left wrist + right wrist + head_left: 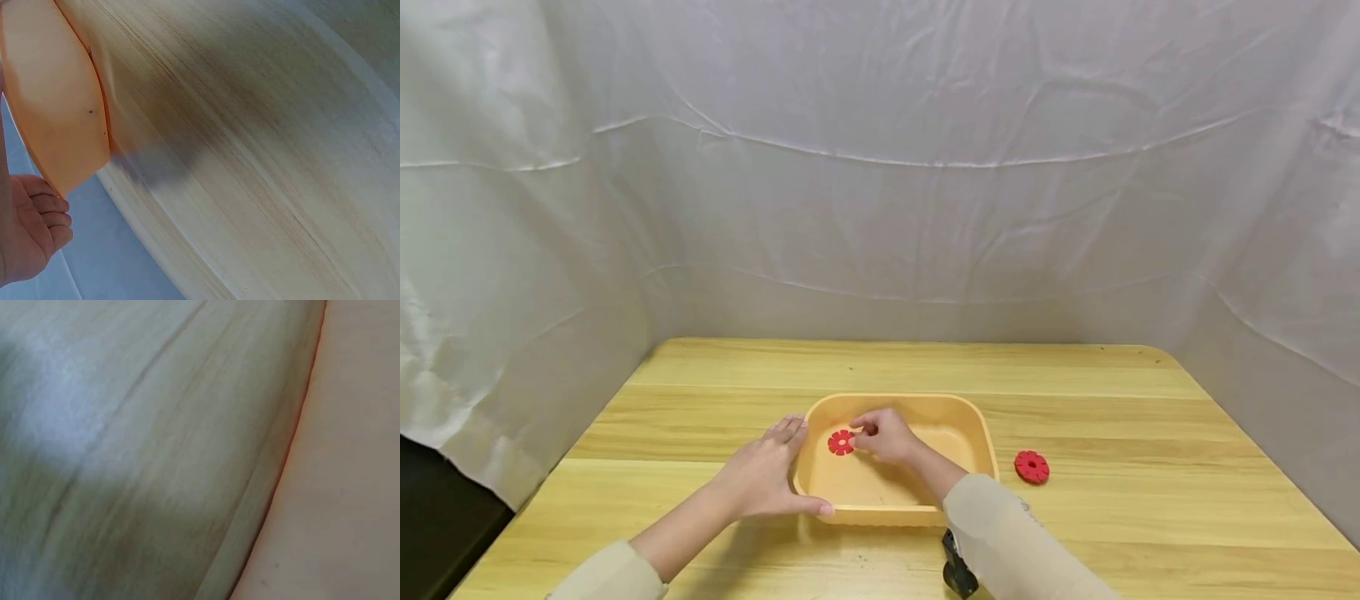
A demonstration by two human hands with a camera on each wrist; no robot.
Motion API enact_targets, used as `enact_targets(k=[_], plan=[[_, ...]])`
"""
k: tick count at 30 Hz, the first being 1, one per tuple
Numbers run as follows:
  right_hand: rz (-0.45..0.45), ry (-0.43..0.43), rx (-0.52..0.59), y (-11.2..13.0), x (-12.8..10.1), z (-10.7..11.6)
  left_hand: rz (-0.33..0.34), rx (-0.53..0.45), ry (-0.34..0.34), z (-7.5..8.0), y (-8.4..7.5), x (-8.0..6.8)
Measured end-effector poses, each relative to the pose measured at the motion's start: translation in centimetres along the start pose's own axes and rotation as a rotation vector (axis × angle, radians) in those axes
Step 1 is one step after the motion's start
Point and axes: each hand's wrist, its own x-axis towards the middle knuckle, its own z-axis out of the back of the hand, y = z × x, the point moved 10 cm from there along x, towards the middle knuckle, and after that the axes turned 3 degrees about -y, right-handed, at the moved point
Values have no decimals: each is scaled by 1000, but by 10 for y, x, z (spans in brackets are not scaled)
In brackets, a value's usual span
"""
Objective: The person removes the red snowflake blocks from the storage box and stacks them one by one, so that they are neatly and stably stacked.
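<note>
A yellow plastic tray (917,516) with rounded corners sits on the wooden table. My left hand (763,475) holds its left side, fingertips at the far left corner and thumb along the front rim. In the left wrist view, the left-hand fingers (53,215) bend against an end of the tray (56,106). Inside the tray my right hand (889,437) has its thumb and forefinger pinching the right edge of a red notched disc (835,442), which is round with a centre hole. The right wrist view shows the tray wall (344,462) but not the hand.
Another red notched disc (1032,467) lies on the table (1120,500), right of the tray. A small black device (957,567) is by the right sleeve (1007,533). A pale curtain (925,208) hangs behind and on both sides of the table.
</note>
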Motion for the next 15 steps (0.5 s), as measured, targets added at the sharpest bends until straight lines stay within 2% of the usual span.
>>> enact_targets(k=[8, 15], plan=[[58, 10, -143, 5, 0, -4, -4, 8, -6, 2, 0, -1], [66, -2, -180, 5, 1, -6, -7, 10, -4, 0, 0, -1]])
